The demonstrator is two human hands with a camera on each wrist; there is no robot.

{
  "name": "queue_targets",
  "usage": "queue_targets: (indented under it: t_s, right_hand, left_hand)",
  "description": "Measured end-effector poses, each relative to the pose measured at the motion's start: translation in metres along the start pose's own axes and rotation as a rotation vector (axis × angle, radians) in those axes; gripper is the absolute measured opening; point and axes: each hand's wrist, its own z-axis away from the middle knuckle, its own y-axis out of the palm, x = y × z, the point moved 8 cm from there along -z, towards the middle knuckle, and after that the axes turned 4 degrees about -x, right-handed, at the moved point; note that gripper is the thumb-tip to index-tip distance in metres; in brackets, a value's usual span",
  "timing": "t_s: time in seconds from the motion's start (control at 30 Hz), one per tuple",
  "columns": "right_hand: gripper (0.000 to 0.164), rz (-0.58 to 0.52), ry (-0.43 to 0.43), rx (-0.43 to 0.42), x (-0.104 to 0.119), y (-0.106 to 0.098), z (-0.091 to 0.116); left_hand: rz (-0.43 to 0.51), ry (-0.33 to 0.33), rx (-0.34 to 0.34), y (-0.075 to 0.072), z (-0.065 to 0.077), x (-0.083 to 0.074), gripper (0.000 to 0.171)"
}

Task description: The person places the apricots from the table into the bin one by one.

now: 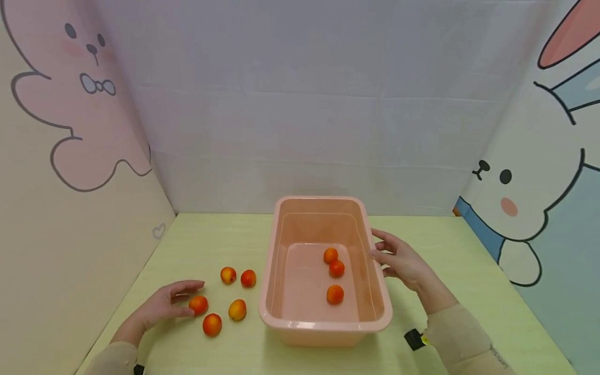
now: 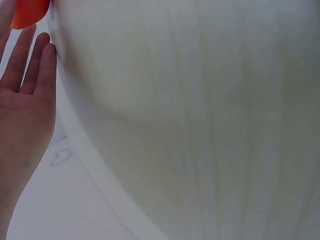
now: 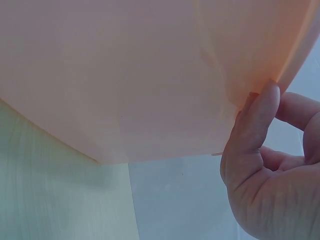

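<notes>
A pink plastic basin (image 1: 325,327) stands in the middle of the table, with three small orange-red fruits (image 1: 335,295) on its floor. My right hand (image 1: 398,258) grips the basin's right rim, thumb and fingers at the edge; the right wrist view shows this hand (image 3: 270,135) close against the basin's wall (image 3: 125,85). On the left, my left hand (image 1: 164,304) reaches round a red-orange fruit (image 1: 199,305), thumb on its near side and fingers stretched beyond it. In the left wrist view, the fingers look straight beside the fruit (image 2: 27,12), which is partly cut off.
Several more red and yellow fruits lie between my left hand and the basin, among them a yellowish one (image 1: 237,310) and a red one (image 1: 212,325). Walls with cartoon figures enclose the light-coloured table (image 1: 422,229) at the back and sides.
</notes>
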Motion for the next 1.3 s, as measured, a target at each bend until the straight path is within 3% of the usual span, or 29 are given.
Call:
queue_targets:
  t_s: [0.33, 0.77, 0.9, 1.13, 1.3]
  right_hand:
    - [0.070, -0.008, -0.010, 0.010, 0.002, 0.000, 0.001]
    - [0.070, -0.017, -0.010, 0.009, 0.000, 0.002, 0.002]
    - [0.070, -0.019, -0.009, 0.010, -0.001, 0.001, 0.002]
    - [0.070, -0.017, -0.012, 0.008, -0.001, 0.001, 0.002]
    - [0.070, -0.026, -0.014, 0.010, 0.000, 0.001, 0.002]
  left_hand:
    - [0.057, 0.050, 0.013, 0.003, 0.000, 0.005, 0.057]
    - [0.060, -0.075, 0.004, 0.007, -0.003, 0.005, 0.045]
    - [0.036, -0.066, -0.049, 0.004, -0.006, -0.006, 0.044]
    - [-0.023, 0.049, -0.223, -0.007, -0.019, -0.042, 0.040]
    - [-0.018, 0.073, -0.246, -0.005, -0.030, -0.069, 0.041]
